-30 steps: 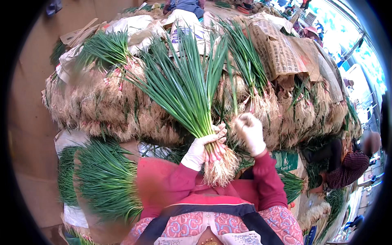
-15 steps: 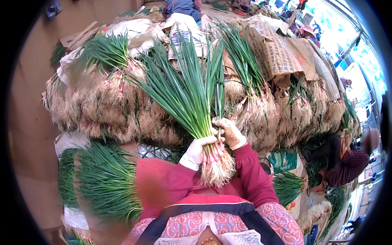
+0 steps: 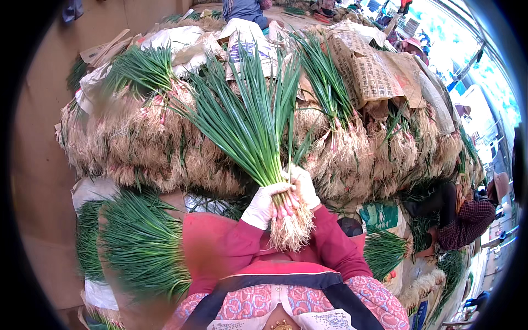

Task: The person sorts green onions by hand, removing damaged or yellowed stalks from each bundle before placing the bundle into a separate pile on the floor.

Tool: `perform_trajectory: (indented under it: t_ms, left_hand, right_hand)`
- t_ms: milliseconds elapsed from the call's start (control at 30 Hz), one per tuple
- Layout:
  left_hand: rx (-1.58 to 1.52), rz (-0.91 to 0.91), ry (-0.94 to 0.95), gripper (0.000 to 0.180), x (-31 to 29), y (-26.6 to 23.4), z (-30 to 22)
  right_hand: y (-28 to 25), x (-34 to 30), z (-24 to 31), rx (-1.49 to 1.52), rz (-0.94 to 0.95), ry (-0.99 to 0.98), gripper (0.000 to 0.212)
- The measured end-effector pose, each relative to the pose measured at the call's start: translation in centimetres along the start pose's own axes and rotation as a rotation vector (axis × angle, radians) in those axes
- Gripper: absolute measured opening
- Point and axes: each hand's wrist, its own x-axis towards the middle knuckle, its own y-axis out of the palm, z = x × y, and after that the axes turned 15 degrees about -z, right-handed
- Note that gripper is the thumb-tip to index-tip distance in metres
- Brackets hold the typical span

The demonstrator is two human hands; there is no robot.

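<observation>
A thick bunch of spring onions point(image 3: 258, 148) stands up in front of me, its long green leaves fanning out at the top and pale roots hanging below. My left hand point(image 3: 265, 204), in a white glove, is closed round the bunch just above the pink bulbs. On the bunch's right side my gloved right hand point(image 3: 302, 186) is closed, its fingertips partly hidden behind the stems. A thin green onion leaf point(image 3: 301, 149) rises bent from this right hand, its lower end out of sight in the fingers.
Ahead stretches a long heap of spring onions point(image 3: 214, 165), roots facing me, partly covered by sacks point(image 3: 366, 71). A pile of green leaves point(image 3: 140, 242) lies at my left, another bunch point(image 3: 385, 253) at my right. A person point(image 3: 467, 220) crouches at far right; another person point(image 3: 245, 11) sits beyond the heap.
My right hand has turned and drawn slightly left against the stems. The leaf it holds stood upright along the bunch before; now it is bent over to the right.
</observation>
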Motion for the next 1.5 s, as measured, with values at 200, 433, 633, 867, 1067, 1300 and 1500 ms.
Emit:
perform_trajectory:
  t_ms: [200,433,633,867,1067,1300,1500]
  left_hand:
    - [-0.095,0.037,0.102,0.022,-0.6,1.1,0.6]
    - [-0.174,0.048,-0.007,0.049,0.7,-0.7,0.6]
    - [-0.214,0.116,0.012,0.039,0.9,0.3,0.7]
    - [-0.248,0.07,0.077,0.031,1.0,0.6,0.9]
    - [-0.199,0.082,0.081,0.028,0.8,1.5,0.5]
    - [0.053,-0.035,0.052,0.03,0.4,1.2,0.3]
    - [0.032,-0.084,0.11,0.028,0.5,-0.1,0.4]
  right_hand:
    - [-3.7,3.7,1.3,-1.273,-0.444,-0.738,0.037]
    - [-2.1,4.6,10.1,-1.286,-0.395,-0.906,0.028]
    - [-7.7,13.4,13.1,-1.609,-0.603,-0.827,0.026]
    - [-4.6,5.5,10.8,-0.46,-0.225,-0.665,0.011]
    - [-4.0,-5.2,2.2,-0.757,-0.039,-0.758,0.008]
    - [-2.1,-1.6,3.6,-0.739,-0.19,-0.678,0.023]
    - [1.1,-0.2,3.1,-0.415,-0.053,-0.179,0.019]
